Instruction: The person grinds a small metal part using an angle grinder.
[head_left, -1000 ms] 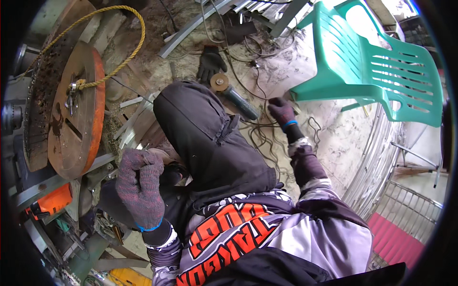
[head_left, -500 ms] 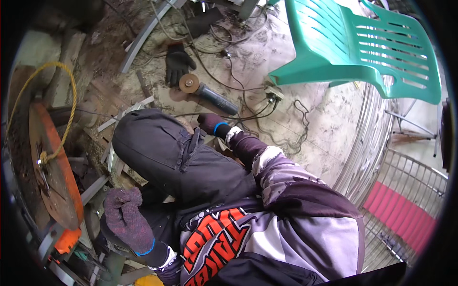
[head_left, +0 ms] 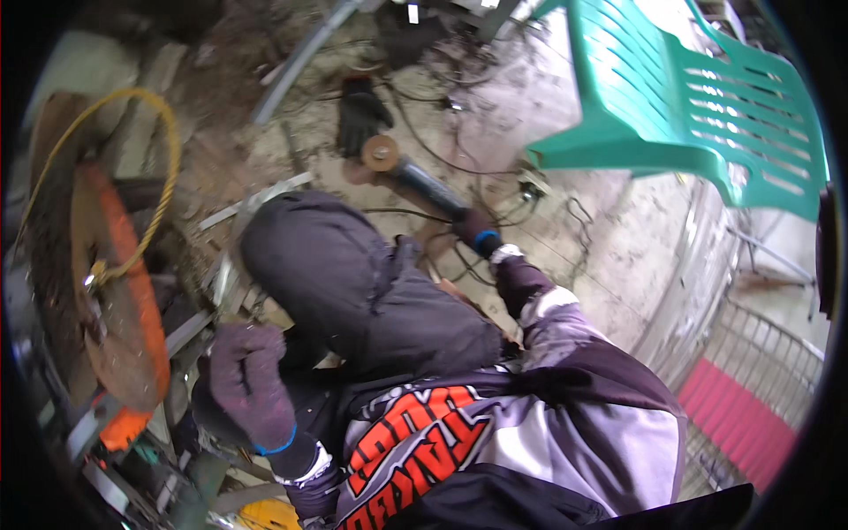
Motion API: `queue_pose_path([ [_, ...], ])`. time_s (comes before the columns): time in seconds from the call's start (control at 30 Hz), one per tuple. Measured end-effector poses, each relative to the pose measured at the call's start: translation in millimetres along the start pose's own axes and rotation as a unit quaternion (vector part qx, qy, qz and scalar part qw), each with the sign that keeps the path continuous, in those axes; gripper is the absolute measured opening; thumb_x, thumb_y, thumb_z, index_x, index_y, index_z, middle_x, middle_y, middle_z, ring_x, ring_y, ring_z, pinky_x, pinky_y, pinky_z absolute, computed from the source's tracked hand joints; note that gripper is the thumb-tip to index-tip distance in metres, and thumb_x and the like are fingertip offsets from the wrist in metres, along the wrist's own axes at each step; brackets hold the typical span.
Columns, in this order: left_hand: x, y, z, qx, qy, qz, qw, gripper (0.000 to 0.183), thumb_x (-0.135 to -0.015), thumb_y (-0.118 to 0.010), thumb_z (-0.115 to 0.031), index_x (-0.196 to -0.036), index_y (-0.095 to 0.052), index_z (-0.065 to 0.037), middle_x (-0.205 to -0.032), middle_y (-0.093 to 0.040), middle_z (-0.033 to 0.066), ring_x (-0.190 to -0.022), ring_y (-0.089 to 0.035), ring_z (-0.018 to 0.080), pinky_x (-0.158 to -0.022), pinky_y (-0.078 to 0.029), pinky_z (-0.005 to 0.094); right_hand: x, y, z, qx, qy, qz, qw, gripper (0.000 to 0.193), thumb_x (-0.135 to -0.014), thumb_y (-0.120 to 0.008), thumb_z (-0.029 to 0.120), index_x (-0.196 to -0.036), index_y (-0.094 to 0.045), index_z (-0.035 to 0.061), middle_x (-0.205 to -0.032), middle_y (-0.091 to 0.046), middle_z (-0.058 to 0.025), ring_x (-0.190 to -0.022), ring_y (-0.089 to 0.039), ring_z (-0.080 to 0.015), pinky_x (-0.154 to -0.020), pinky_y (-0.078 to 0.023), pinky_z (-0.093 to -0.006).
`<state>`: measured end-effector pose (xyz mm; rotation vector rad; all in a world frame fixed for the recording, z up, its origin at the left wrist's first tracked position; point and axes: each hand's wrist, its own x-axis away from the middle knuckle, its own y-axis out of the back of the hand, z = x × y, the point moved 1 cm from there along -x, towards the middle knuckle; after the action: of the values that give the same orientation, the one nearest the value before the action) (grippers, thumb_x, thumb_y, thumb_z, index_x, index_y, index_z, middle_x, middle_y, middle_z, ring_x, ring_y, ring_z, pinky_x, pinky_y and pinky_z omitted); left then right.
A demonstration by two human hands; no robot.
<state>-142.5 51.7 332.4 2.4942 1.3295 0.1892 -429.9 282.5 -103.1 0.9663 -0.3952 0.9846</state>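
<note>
An angle grinder [head_left: 426, 188] with a dark cylindrical body and a brown disc [head_left: 381, 153] lies on the dirty floor ahead of me. My right hand [head_left: 473, 231], in a dark knit glove with a blue cuff, is at the rear end of its body; blur hides whether the fingers are round it. A black glove [head_left: 360, 118] lies beside the disc. My left hand [head_left: 250, 380], gloved the same way, rests by my left leg with its fingers curled in, and nothing shows in it.
A green plastic chair [head_left: 645, 150] stands at the upper right. Cords [head_left: 415, 150] trail across the floor to a socket box [head_left: 533, 187]. At the left is an orange-edged round machine part [head_left: 124, 291] with a yellow rope [head_left: 172, 168]. Metal offcuts [head_left: 256, 200] and a metal rack [head_left: 751, 353] are also around.
My right hand has moved forward and right, from beside my knee to the grinder's rear end. The view has shifted a little. My left hand stays by my leg.
</note>
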Motion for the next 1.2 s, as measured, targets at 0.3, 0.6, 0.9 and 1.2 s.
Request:
queue_pose_path([
  [0.3,2,1,-4,-0.091,-0.055,-0.042,0.993,0.008,-0.098,-0.059,-0.007,-0.099,-0.065,-0.002,-0.093,-0.066,0.007,-0.087,-0.061,0.0193,-0.085,-0.051,0.0344,-4,105,-74,0.079,-0.073,-0.277,0.955,0.031,-0.087,-0.062,0.02,-0.113,-0.077,0.0104,-0.114,-0.076,-0.0203,-0.113,-0.071,-0.0398,-0.097,-0.056,-0.0501],
  [0.6,19,12,9,-0.071,-0.051,-0.021,0.996,0.021,-0.102,-0.06,-0.016,-0.112,-0.064,0.001,-0.102,-0.068,0.0121,-0.088,-0.062,0.0217,-0.082,-0.052,0.0356,-24,183,-131,0.13,-0.156,-0.244,0.948,0.089,-0.083,-0.079,0.053,-0.156,-0.051,0.0111,-0.153,-0.055,-0.0254,-0.139,-0.056,-0.0423,-0.115,-0.048,-0.0482],
  [0.9,28,-17,-29,-0.017,-0.024,-0.067,0.997,0.022,-0.101,-0.062,-0.02,-0.105,-0.066,0.002,-0.101,-0.068,0.0129,-0.084,-0.062,0.0219,-0.076,-0.051,0.0349,-21,110,-107,0.068,-0.187,-0.007,0.98,0.084,-0.072,-0.087,0.048,-0.149,-0.063,0.0251,-0.15,-0.06,-0.0203,-0.138,-0.059,-0.0385,-0.115,-0.049,-0.0467],
  [1.2,22,-53,-49,-0.048,-0.08,-0.015,0.996,0.022,-0.098,-0.064,-0.019,-0.103,-0.066,0.002,-0.097,-0.067,0.0138,-0.08,-0.06,0.0216,-0.071,-0.05,0.0349,-16,106,-87,0.154,-0.145,0.172,0.962,0.059,-0.084,-0.08,0.049,-0.13,-0.071,0.0135,-0.106,-0.078,-0.0133,-0.099,-0.076,-0.0259,-0.076,-0.063,-0.0395],
])
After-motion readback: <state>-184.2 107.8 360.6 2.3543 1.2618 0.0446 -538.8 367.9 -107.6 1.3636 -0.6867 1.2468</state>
